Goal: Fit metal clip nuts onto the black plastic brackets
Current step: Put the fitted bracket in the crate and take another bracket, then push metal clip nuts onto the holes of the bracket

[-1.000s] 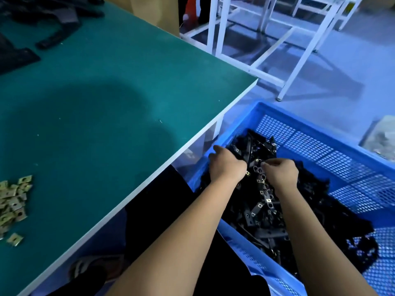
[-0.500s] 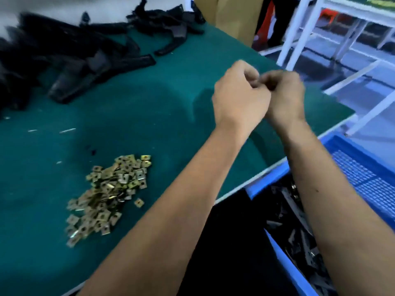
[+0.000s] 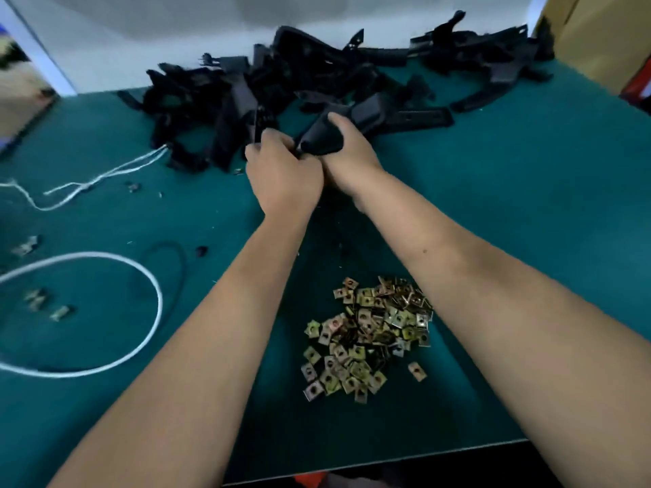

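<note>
Bracket [image 3: 322,137] held in right grip [image 3: 347,155], left grip [image 3: 281,170] seemingly touching.

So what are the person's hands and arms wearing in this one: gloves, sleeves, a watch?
Nothing visible. The left hand and right hand are ungloved, with no rings or watch showing, and both forearms are bare down to the frame's lower edge, with no sleeve in view.

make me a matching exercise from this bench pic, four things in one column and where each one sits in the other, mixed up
Things:
1. clip nuts
2. white cord loop
3. bracket pile
4. bracket in hand

Places:
A. far edge of the green mat
B. left side of the mat
C. between the forearms, near the front edge
D. gripped by the right hand, with the left hand alongside

Pairs: 1-C, 2-B, 3-A, 4-D
</note>
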Tool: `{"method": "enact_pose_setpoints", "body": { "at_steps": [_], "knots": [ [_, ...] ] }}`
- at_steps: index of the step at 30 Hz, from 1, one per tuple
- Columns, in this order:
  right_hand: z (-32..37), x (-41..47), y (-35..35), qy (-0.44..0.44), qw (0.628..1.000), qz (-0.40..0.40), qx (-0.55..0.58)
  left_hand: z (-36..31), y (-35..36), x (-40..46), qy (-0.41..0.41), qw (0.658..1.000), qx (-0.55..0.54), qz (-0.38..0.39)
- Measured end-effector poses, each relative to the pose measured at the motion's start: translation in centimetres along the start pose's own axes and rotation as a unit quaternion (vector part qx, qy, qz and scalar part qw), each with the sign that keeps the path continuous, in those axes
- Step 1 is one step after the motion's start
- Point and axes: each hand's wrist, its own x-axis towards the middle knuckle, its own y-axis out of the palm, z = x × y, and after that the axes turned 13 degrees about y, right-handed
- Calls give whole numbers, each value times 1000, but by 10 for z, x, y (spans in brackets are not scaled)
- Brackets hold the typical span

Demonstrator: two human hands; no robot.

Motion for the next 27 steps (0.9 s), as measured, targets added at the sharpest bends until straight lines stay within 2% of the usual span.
{"method": "enact_pose_setpoints", "body": {
  "at_steps": [3, 6, 9, 11, 13, 17, 20, 22, 24, 27],
  "knots": [
    [6, 14, 10, 53, 996, 7, 70, 11, 3, 19, -26, 998, -41, 50],
    [5, 16, 9, 66, 975, -93, 191, 12, 4, 21, -51, 994, -97, 21],
    [-2, 11, -1, 49, 948, -191, 248, 14, 3, 21, -106, 979, -174, -1],
    [-6, 2, -6, 22, 946, -179, 271, 13, 2, 21, -129, 961, -244, 21],
    [-10, -15, -10, -14, 959, -110, 263, 7, -3, 21, -118, 947, -294, 52],
    [-24, -48, -17, -121, 977, 65, 165, -11, -22, 25, -95, 937, -325, 82],
    [-29, -62, -29, -154, 971, 180, 21, -23, -28, 22, -72, 922, -371, 79],
    [-30, -67, -39, -178, 944, 221, -166, -27, -33, 18, -61, 922, -378, 52],
    [-32, -69, -50, -192, 902, 241, -302, -20, -38, 20, -30, 941, -337, 15],
    [-35, -74, -60, -188, 883, 264, -340, 1, -43, 15, 63, 972, -227, -8]
  ]
}}
